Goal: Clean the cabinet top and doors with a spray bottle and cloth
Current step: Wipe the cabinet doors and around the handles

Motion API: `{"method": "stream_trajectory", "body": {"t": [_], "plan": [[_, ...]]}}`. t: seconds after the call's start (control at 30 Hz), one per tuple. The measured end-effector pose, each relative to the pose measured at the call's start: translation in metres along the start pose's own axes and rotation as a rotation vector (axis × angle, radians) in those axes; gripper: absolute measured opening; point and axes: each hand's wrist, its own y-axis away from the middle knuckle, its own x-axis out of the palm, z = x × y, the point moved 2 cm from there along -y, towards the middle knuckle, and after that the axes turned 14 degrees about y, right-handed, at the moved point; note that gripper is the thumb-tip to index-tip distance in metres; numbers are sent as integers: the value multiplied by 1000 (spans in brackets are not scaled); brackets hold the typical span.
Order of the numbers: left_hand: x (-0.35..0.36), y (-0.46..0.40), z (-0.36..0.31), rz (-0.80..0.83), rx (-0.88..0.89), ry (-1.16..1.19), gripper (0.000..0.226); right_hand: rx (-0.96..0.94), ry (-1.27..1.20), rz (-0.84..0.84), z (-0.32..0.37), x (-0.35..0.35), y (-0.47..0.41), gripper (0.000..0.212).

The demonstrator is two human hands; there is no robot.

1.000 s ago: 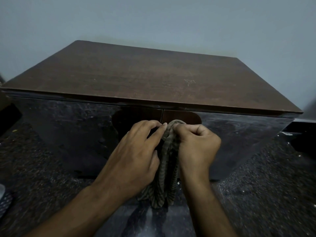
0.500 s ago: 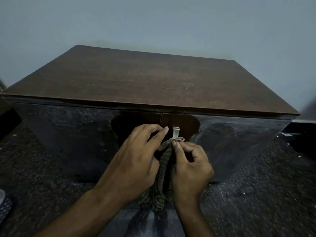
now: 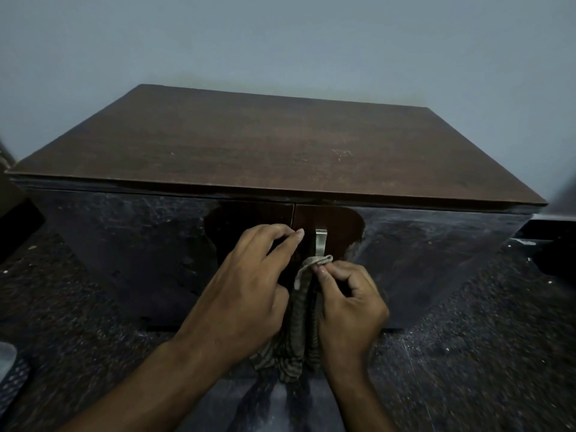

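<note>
Walls of plain grey (image 3: 280, 42) back a low dark cabinet (image 3: 124, 244) that stands on a speckled floor (image 3: 467, 353), its brown wooden top (image 3: 265, 145) bare in this view and its two glossy doors shut, meeting at a centre seam. Both doors look smeared and dusty away from the middle, so the wiping seems far from done, and no spray bottle can be seen. A striped cloth (image 3: 300, 325) hangs down in front of the seam between the two hands, bunched into a long rope, probably so that it can be worked round something narrow. The left hand (image 3: 246, 294) sits just left of the seam with fingers loosely bent toward the door; whether it holds the cloth or a handle beneath it is hidden by its own back. The right hand (image 3: 349, 304) has its fingers curled and pinches the cloth's upper end against the foot of the small metal handle (image 3: 321, 241) on the right door, apparently to rub the handle clean along its length.
</note>
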Motion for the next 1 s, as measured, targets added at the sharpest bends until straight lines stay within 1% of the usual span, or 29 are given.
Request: {"method": "stream_trajectory", "body": {"t": [0.07,0.1,0.17,0.2,0.27,0.37,0.43,0.5,0.6,0.67,0.8,0.87,1.0], "plan": [[0,1,0,12,-4,0,70,7,12,30,-4,2,2,17],[0,1,0,15,-5,0,70,50,19,51,-5,5,3,22],[0,1,0,16,-8,0,70,194,10,94,-7,8,5,31],[-1,1,0,13,-11,1,70,264,-6,113,-7,10,5,30],[-1,0,1,5,-11,8,69,409,-78,142,-6,12,6,19],[0,1,1,12,-15,10,68,665,-275,145,-2,21,14,6],[0,1,1,13,-21,11,67,819,-400,153,2,29,21,2],[0,1,0,11,-26,10,63,910,-516,156,8,33,26,4],[0,1,-1,9,-21,11,60,943,-665,201,24,35,21,12],[-1,2,-1,11,-14,21,59,948,-701,215,33,37,17,18],[-1,3,1,23,-23,16,61,986,-543,234,31,39,28,34],[0,3,2,17,-23,15,61,1016,-518,258,27,40,35,41],[0,3,3,17,-19,18,62,989,-509,278,33,41,36,40]]}}
